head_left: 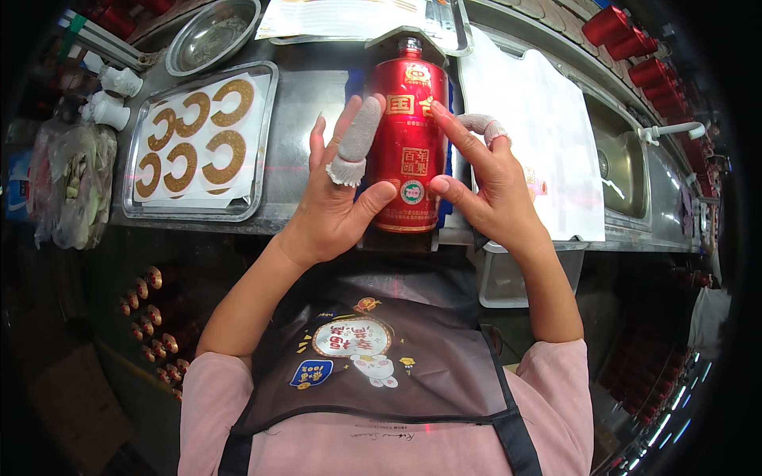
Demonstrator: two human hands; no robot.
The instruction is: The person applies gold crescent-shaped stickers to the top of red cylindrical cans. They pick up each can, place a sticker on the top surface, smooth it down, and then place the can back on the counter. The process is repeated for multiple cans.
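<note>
The bottle (413, 131) is glossy red, with gold print and a small green-and-white round seal near its base. It lies along the metal surface (290, 103), neck toward the far edge, base close to the near edge; something blue shows beneath it. The left hand (337, 194) is at its left side, fingers spread, the thumb tip at the lower front. The right hand (500, 186) is at its right side, index and thumb apart, their tips at the bottle's edge; how firmly either presses, I cannot tell. Pale cloth covers one finger of each hand.

A bare strip of metal runs between the left hand and a tray (267, 147) of gold C-shaped labels (190, 163). A bowl (210, 40) sits beyond the tray, toward the far edge. Papers (341, 17) lie past the bottle's neck. To the right, a white sheet (524, 103) fills the room up to the sink (611, 170).
</note>
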